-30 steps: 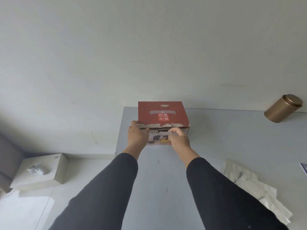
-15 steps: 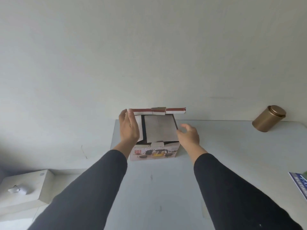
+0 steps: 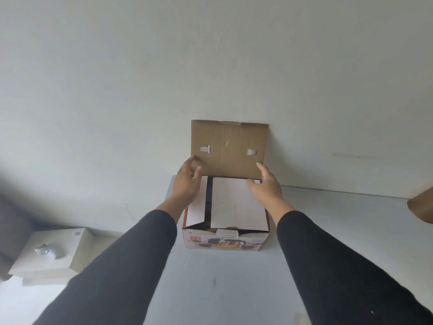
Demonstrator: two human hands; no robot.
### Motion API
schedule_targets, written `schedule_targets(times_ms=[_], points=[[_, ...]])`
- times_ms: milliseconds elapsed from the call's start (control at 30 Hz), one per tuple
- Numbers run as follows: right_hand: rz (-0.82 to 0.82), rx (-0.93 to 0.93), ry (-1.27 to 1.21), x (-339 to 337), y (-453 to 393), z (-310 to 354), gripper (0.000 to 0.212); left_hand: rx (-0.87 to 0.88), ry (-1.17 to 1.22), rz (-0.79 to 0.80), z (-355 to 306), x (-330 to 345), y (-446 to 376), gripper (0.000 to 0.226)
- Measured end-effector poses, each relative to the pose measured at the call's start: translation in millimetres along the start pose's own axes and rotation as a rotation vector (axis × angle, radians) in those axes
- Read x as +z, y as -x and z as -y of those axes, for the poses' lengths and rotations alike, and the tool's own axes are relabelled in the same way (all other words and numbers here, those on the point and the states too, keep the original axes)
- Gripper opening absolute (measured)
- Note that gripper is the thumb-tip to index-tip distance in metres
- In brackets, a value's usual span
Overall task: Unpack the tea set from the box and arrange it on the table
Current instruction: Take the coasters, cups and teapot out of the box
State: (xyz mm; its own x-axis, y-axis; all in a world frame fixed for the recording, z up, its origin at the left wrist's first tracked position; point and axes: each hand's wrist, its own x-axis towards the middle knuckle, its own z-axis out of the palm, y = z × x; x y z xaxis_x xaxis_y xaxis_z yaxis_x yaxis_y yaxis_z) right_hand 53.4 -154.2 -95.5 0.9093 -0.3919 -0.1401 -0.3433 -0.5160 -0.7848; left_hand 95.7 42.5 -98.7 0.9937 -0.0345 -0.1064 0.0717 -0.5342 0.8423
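Note:
The tea set box [image 3: 225,240] stands on the grey table [image 3: 328,254] against the wall, its printed front towards me. Its brown lid flap [image 3: 228,148] is up and leans on the wall. White inner flaps [image 3: 234,202] cover most of the opening, so the tea set is hidden. My left hand [image 3: 187,181] hovers over the box's left side with loose fingers near the lid's lower left corner. My right hand [image 3: 267,186] is spread over the right inner flap, fingers relaxed. Neither hand holds anything.
A gold tin [image 3: 421,205] sits at the right edge of the table, mostly cut off. A white box [image 3: 54,252] with a small white object on it stands lower down to the left, off the table.
The lid has swung from closed to fully upright against the wall. Both hands let go of it and now hover over the opening. The view has moved closer to the box.

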Motion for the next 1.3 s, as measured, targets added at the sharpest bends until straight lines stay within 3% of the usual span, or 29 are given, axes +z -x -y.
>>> schedule_targets(times_ms=[300, 433, 533, 667, 900, 1033, 1133, 1300], points=[[0.007, -0.009, -0.015, 5, 4, -18, 0.061, -0.066, -0.128, 0.036, 14, 11, 6, 0.058], [-0.017, -0.029, 0.242, 6, 16, -12, 0.066, -0.068, -0.141, 0.081, 9, 8, 13, 0.068], [-0.092, -0.268, 0.445, 17, 32, -3, 0.055, -0.06, -0.121, 0.113, 6, 3, 24, 0.081], [0.09, -0.531, 0.497, 38, 60, 13, 0.022, -0.047, -0.129, 0.122, 4, -6, 36, 0.077], [0.249, -0.552, 0.625, 49, 99, 17, 0.013, -0.04, -0.169, 0.071, 12, -39, 49, 0.065], [0.087, -0.575, 0.669, 34, 121, 32, 0.011, 0.065, -0.366, 0.094, 16, -54, 62, 0.056], [-0.091, -0.587, 0.691, 17, 133, 42, 0.012, 0.126, -0.57, 0.066, 33, -54, 73, 0.067], [-0.253, -0.495, 0.819, -17, 149, 36, 0.035, 0.26, -0.802, 0.131, 43, -38, 101, 0.041]])
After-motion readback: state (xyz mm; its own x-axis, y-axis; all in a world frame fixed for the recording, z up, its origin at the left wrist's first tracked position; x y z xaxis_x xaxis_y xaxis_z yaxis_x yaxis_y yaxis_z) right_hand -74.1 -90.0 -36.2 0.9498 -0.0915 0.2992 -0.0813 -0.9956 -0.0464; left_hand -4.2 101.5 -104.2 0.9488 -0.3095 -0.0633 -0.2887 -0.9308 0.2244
